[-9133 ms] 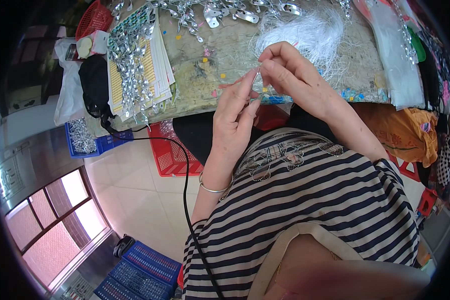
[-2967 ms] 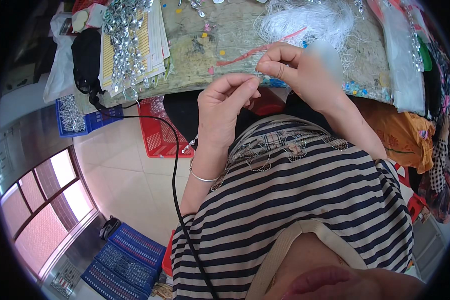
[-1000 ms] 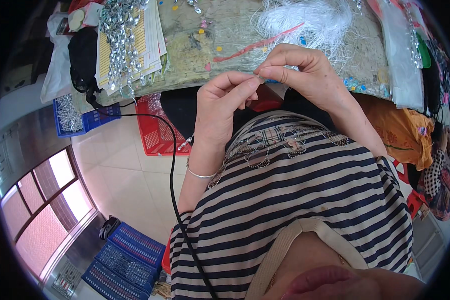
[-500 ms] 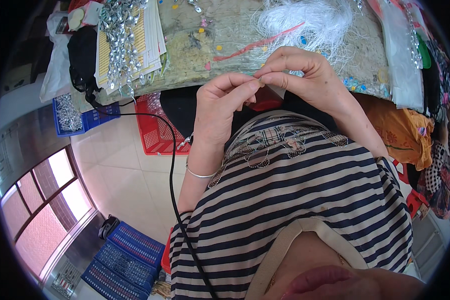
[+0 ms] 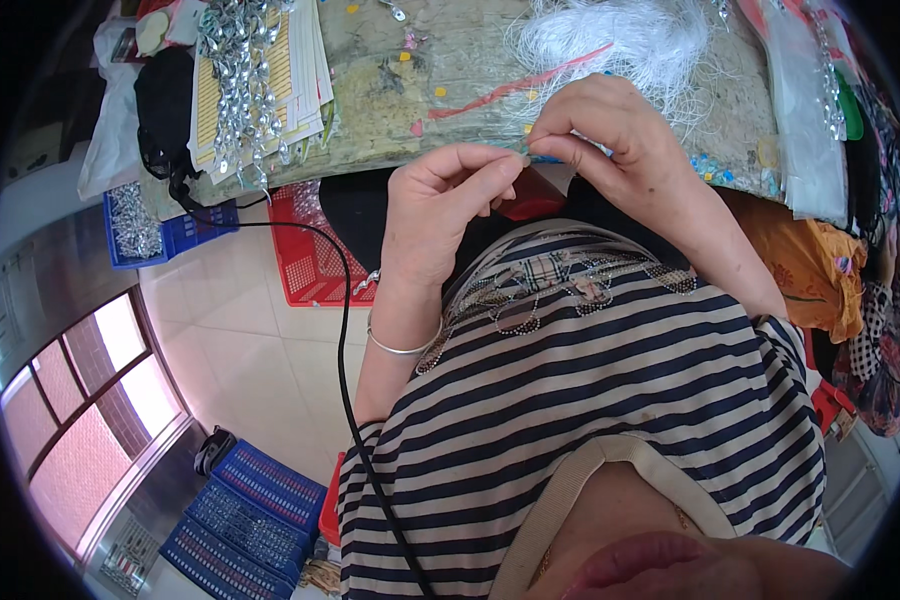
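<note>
Both hands meet at the front edge of the worn grey-green counter (image 5: 365, 130), upper middle of the frame. The left hand's (image 5: 425, 215) thumb and forefinger pinch a tiny pale bit (image 5: 526, 159), too small to identify; the right hand's (image 5: 620, 135) fingers curve narrowly beside it, and whether they grip anything I cannot tell. Room lies up and left of them, where only small yellow and pink scraps dot the surface. Beyond the right hand, a loose tangle of glossy white thread (image 5: 620, 40) spreads with stray ends, a thin red strip (image 5: 490, 97) at its lower left.
</note>
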Available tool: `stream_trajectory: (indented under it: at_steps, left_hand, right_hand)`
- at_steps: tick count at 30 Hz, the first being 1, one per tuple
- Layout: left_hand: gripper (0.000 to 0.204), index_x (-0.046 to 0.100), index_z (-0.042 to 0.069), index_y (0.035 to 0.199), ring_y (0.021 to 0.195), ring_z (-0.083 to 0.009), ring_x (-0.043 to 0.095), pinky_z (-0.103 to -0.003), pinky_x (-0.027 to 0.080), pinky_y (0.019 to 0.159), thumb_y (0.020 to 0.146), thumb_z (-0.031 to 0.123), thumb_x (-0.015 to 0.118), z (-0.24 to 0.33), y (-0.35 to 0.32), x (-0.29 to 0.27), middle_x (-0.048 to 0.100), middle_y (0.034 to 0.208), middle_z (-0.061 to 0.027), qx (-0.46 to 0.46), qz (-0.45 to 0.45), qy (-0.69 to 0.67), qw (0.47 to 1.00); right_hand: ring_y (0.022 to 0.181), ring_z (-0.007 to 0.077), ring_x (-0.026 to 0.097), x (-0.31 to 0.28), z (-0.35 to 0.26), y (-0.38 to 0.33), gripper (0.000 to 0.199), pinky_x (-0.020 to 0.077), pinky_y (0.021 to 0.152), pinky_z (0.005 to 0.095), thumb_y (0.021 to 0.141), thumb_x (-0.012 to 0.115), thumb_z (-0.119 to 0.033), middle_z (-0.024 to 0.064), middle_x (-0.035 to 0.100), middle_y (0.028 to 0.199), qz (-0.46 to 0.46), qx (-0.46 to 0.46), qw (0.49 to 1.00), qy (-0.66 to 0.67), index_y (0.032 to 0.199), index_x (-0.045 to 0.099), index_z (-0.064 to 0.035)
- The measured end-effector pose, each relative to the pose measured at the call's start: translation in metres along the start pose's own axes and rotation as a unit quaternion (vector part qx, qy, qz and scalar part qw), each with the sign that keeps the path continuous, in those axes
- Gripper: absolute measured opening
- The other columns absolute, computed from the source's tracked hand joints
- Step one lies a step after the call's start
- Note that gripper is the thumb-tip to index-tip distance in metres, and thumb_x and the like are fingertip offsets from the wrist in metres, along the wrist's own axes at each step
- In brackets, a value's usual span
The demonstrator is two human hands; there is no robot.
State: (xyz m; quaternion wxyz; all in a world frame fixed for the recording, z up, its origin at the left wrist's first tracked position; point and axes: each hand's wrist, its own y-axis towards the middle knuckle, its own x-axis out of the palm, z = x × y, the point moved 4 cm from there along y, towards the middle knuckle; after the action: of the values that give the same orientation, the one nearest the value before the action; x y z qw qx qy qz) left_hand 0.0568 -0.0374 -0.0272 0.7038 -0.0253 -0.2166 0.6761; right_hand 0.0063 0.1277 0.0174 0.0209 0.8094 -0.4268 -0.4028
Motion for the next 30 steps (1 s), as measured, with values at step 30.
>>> stream_trajectory:
  at_steps: [30]
  left_hand:
    - [0.014, 0.067, 0.0, 0.093, 0.066, -0.0056, 0.053, -0.019, 0.042, 0.059, 0.084, 0.009, 0.067, -0.01, -0.001, 0.003, 0.062, 0.075, -0.001, 0.053, 0.034, -0.111, 0.992]
  right_hand:
    - [0.094, 0.0253, 0.053, 0.016, -0.015, -0.001, 0.008, 0.0411, 0.084, 0.033, 0.079, 0.064, -0.005, 0.0076, 0.057, 0.103, 0.019, -0.045, 0.999, -0.01, 0.085, 0.059, -0.0051]
